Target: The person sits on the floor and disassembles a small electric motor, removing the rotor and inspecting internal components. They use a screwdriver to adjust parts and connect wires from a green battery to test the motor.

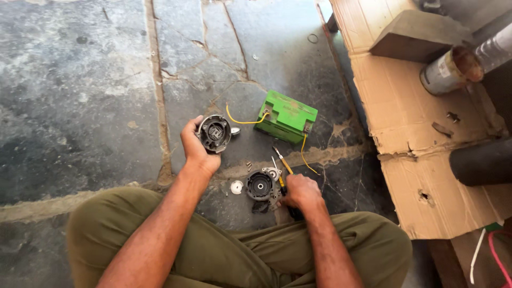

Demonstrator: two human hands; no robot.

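My left hand (196, 148) holds up a round dark metal motor part (214, 133) with its open face toward me. My right hand (301, 191) rests low on the stone floor, fingers closed over a dark tool; beside it lies a screwdriver with a yellow and black handle (281, 162). Just left of that hand lies a second round motor housing (261, 185). A green box-shaped battery (288, 116) with two yellow wires (240, 120) sits on the floor beyond both hands.
A small white disc (237, 186) and a few tiny screws (248, 166) lie near the housing. Flattened cardboard (421, 138) covers the floor at right, with a rusty tin can (449, 70), a black pipe (480, 161) and small screws. My crossed legs fill the bottom.
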